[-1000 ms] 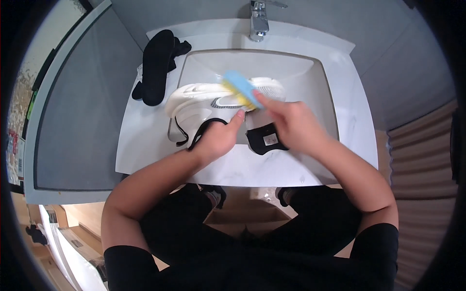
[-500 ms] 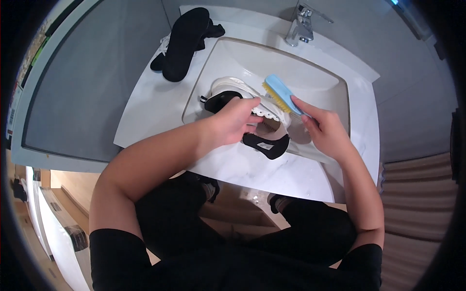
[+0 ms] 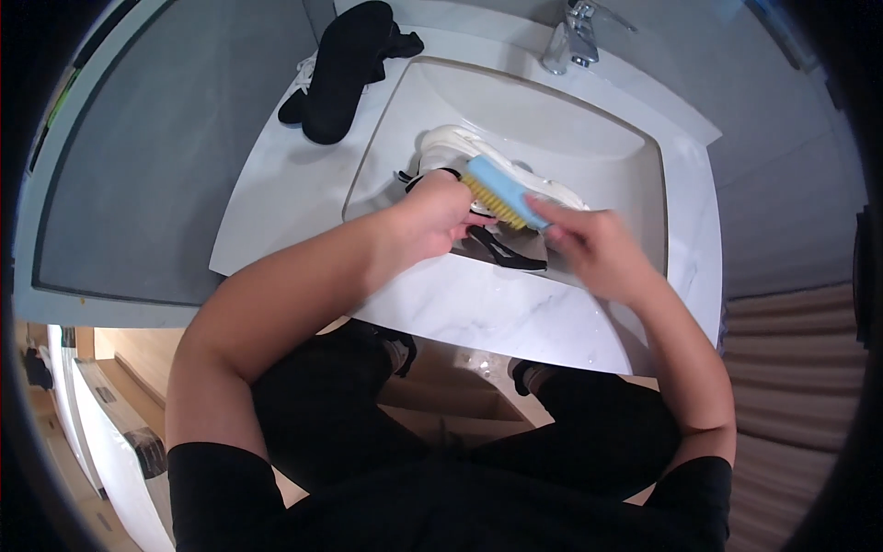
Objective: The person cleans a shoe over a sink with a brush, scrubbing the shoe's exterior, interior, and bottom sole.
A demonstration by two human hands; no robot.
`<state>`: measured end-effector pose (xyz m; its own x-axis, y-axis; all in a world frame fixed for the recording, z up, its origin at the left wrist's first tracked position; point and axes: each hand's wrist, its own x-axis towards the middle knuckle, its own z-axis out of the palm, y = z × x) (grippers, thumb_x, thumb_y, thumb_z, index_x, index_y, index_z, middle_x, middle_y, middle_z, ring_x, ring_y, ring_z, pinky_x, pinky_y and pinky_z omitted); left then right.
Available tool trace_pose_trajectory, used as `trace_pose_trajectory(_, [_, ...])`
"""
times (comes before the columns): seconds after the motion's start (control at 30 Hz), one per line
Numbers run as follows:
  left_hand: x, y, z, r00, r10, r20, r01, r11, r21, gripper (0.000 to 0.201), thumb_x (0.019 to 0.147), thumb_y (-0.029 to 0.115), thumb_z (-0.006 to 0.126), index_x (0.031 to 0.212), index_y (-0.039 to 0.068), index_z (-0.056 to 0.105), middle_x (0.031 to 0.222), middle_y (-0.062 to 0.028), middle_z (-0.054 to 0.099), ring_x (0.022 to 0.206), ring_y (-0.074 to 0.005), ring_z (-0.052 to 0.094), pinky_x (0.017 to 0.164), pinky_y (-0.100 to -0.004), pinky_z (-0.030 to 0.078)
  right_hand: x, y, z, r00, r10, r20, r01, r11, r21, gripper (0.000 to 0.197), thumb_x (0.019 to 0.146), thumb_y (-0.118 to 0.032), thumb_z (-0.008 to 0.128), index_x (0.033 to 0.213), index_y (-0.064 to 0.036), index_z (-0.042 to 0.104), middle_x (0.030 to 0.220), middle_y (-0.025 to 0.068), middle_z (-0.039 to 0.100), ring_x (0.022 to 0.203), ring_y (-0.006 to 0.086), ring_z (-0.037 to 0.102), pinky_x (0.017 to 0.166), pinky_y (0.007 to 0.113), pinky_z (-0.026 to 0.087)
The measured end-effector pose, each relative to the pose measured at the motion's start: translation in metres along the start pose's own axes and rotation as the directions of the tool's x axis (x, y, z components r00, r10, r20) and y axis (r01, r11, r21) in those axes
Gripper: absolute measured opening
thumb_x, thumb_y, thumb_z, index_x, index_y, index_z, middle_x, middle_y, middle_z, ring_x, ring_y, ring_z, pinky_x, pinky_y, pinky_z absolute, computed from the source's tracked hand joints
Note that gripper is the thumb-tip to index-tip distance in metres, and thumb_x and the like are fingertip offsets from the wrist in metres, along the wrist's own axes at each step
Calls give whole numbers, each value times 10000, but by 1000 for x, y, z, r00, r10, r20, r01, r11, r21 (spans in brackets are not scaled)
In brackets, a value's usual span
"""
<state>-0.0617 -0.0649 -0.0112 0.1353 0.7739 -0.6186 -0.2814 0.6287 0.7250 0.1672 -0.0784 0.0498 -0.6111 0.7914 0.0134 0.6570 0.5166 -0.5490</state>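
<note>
Currently | right hand (image 3: 596, 253) pinching brush (image 3: 502, 189) over shoe (image 3: 447, 139) | left hand (image 3: 432, 213) clasping shoe's near side

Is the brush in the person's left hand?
No, the right hand grips the blue brush, while the left hand holds the white shoe.

The left hand (image 3: 434, 213) holds a white shoe (image 3: 458, 141) over the sink (image 3: 616, 161); the right hand (image 3: 598, 247) grips a blue brush (image 3: 504, 189), yellow bristles (image 3: 492, 201) against the shoe; a tap (image 3: 577, 39) stands behind; a black sole-shaped piece (image 3: 342, 78) lies on the counter (image 3: 262, 207), left of the sink.
</note>
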Motion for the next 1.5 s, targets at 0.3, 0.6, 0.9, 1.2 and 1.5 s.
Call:
trace_pose_trajectory(0.3, [-5,5,8,999,49,10,-46,977,-210,377,1108,111,327,1426,-92,337,1382,-252,503,1242,-376,593,1082,-482,504,5,2,7,996,84,3,-82,985,-152,547,903,10,568,1422,-163,594,809,276,642,624,380,639,642,443,517])
trace_pose_trajectory(0.6, [-10,8,14,994,-64,-94,26,932,-361,393,1084,73,243,1426,-96,337,1418,-274,466,1310,-416,526,1143,-522,447,-2,16,16,993,85,77,-84,996,-23,555,869,16,618,1386,-186,633,878,214,721,747,357,714,725,443,569])
trace_pose_trajectory(0.9, [-1,2,-9,998,38,42,-15,891,-453,435,1083,84,300,1460,-113,205,1481,-333,344,1386,-528,396,1184,-604,369,-3,11,12,977,-145,156,155,986,-60,500,916,-37,596,1385,-205,637,845,191,713,689,349,690,692,451,560])
trace_pose_trajectory(1.2, [-7,8,7,999,-38,-34,18,893,-451,433,1087,110,265,1446,-131,228,1459,-337,385,1391,-520,394,1189,-610,347,11,39,6,996,-52,78,62,990,-125,505,920,-60,610,1368,-291,647,862,159,728,707,329,694,674,447,559])
trace_pose_trajectory(1.5, [-10,9,8,998,-56,-29,42,930,-364,472,1089,157,240,1462,-132,262,1450,-331,418,1362,-441,468,1194,-549,365,5,55,-3,988,-114,109,129,980,-152,548,863,-25,647,1348,-278,668,724,170,654,617,319,622,620,434,499])
